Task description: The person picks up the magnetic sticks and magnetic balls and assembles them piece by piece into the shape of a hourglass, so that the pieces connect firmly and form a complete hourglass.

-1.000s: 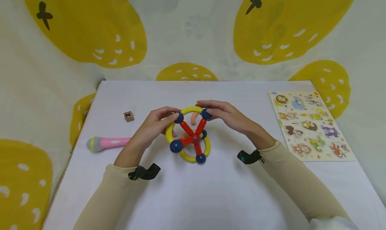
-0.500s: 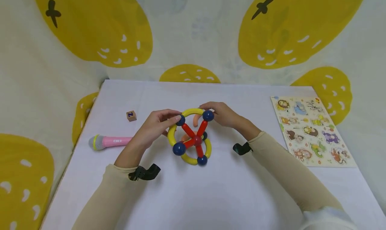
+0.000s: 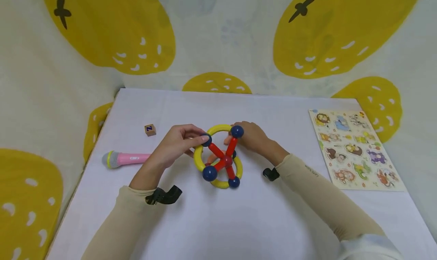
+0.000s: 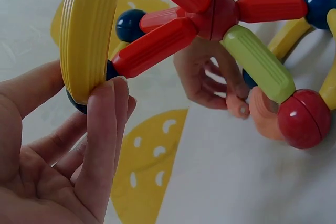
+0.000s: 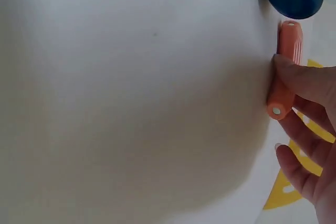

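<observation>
In the head view my left hand (image 3: 177,144) holds a magnetic ball-and-stick construction (image 3: 227,161) by a dark blue ball (image 3: 206,139) at its upper left. Red sticks meet at a red centre ball; yellow curved sticks form rings. From the left wrist, thumb and fingers pinch the yellow curved stick (image 4: 89,35) at its blue ball, and a green stick (image 4: 260,61) leads to a lower red ball (image 4: 304,118). Behind the construction, my right hand (image 3: 254,137) pinches an orange curved stick (image 5: 291,38) at the table surface. Another orange curved stick (image 4: 265,116) lies beside the lower red ball.
A pink toy microphone (image 3: 126,158) lies left of my left forearm, with a wooden letter block (image 3: 150,130) beyond it. An animal puzzle board (image 3: 355,150) lies on the right of the white table (image 3: 259,222). A patterned cloth (image 3: 222,36) hangs behind.
My right hand has let go of the construction's upper right blue ball, moved down behind it and taken hold of the orange curved stick. The left hand keeps its grip.
</observation>
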`<state>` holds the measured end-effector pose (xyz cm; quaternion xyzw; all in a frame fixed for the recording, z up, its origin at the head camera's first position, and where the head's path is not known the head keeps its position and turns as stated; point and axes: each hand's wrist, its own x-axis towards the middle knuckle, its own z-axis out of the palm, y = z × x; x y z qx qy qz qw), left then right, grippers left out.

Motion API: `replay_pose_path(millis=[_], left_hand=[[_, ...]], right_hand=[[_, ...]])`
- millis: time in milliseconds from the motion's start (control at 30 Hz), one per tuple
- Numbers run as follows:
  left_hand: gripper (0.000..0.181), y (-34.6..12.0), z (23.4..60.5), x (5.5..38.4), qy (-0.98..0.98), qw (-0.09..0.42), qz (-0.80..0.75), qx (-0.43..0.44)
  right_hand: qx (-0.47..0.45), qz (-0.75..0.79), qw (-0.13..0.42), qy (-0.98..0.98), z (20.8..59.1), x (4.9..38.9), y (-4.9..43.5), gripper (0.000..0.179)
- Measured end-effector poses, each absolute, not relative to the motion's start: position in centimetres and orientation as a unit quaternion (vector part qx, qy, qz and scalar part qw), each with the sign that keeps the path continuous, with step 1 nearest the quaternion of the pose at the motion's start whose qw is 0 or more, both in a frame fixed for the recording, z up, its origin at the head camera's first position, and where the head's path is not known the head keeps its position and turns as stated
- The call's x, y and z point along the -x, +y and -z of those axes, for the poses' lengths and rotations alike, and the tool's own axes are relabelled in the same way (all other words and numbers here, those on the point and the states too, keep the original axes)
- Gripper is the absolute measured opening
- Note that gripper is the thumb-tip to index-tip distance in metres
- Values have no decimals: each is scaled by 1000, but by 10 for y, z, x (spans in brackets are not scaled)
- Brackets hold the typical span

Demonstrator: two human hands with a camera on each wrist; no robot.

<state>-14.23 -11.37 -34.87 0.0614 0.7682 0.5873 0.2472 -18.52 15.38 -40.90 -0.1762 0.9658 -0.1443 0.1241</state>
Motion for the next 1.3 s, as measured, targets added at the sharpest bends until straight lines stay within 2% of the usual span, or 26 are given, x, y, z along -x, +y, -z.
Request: replay_pose_path(millis=[167,400,533,933,1300], left_hand=[[30,-107,347,142,760,249,-597,-61],[28,-99,346,148,766,234,-597,-56],[28,-94,345,155,767,227,-598,-48],[32,-89,344,173,766,187,-615,10],[30,-82,342,176,767,182,-615,22]], right_hand=[[139,182,133,964,409,182,180,31],[62,262,155,951,381,173,215,37],[55,300,156,939,367,167,224,40],[65,340,129,929,338,161,222,40],[59,353,126,925,326,167,211,44]])
